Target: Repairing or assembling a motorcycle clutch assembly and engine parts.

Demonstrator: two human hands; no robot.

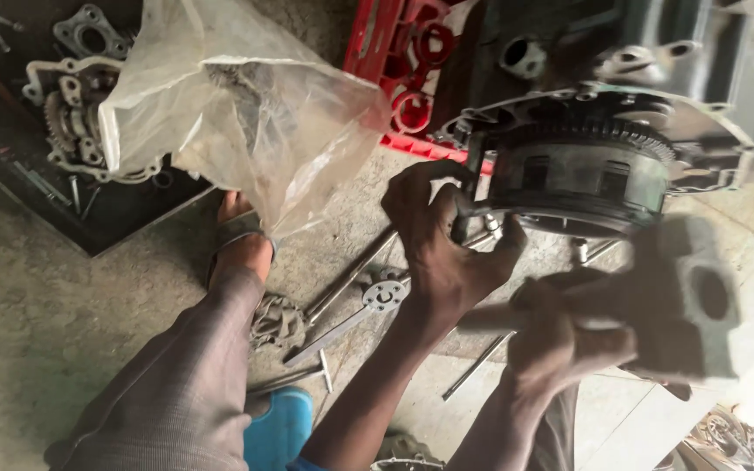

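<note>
The clutch drum point(582, 179) is dull grey metal with a toothed rim, dark and greasy-looking, set in an engine case point(656, 78) of matt cast metal, and the blurred block point(687, 301) in the right hand point(560, 340) looks like rough grey cast metal too. The bag point(237, 105) is thin, crinkled, cloudy clear plastic with a faint sheen, and the crate point(394, 70) is glossy red plastic. The floor point(71, 288) is rough, stained concrete, strewn with bare steel tools point(351, 310), and the trouser leg point(185, 384) is matt grey-brown cloth.

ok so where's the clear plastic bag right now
In the head view the crumpled clear plastic bag sits upper left, over the dark tray of metal engine parts, left of the red plastic crate.
</note>
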